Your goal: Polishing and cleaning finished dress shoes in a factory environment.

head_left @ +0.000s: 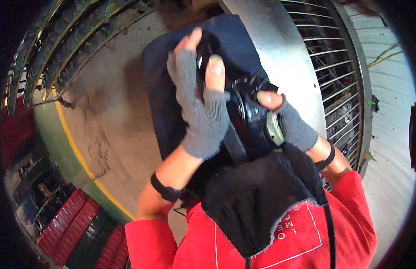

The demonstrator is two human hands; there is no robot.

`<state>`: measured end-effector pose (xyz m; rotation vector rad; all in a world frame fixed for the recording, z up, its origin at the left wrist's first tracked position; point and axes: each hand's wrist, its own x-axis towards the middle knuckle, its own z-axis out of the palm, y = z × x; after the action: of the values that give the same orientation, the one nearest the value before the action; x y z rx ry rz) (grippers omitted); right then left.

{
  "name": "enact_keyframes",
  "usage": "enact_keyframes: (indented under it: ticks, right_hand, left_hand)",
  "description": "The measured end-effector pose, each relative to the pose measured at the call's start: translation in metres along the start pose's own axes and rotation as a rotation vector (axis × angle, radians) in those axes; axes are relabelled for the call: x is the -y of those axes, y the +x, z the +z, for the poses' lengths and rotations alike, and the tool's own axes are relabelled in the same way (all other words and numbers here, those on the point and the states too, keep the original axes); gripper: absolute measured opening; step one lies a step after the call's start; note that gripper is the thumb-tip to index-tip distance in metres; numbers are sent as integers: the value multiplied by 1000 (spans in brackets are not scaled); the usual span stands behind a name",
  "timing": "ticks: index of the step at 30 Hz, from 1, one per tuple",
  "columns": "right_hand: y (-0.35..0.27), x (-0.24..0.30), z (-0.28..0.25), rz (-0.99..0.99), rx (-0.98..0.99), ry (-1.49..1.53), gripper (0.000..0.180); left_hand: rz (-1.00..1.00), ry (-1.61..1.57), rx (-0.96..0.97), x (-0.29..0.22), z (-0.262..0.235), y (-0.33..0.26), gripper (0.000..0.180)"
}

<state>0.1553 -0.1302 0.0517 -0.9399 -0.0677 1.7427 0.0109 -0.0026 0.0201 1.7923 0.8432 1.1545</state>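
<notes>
Up close under our chin, both gloved hands grip a black device wrapped in dark blue cloth (172, 89): left hand (199, 103) clutches its top, right hand (288, 123) pinches its side, above concrete floor (113, 112).

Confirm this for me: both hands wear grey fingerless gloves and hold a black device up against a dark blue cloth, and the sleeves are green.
Not quite: the sleeves are red, not green, as the head view shows. The rest stands: the left hand and the right hand wear grey fingerless gloves and hold a black device up against a dark blue cloth.
</notes>
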Motion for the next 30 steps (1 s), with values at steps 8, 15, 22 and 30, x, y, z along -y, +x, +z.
enact_keyframes:
  ticks: [8,15,22,30]
  right_hand:
    - [101,2,-38,-115,-41,78,42]
    - [117,9,-13,-275,-131,-20,40]
    - [122,8,-25,-303,-65,-130,51]
    - [65,30,6,-674,130,-715,74]
  left_hand:
    - [-734,-956,212,41,-3,-13,68]
    - [-819,-798,113,69,18,-26,62]
    - [-745,-956,106,86,21,-29,64]
    - [-849,-844,122,-2,-31,12,68]
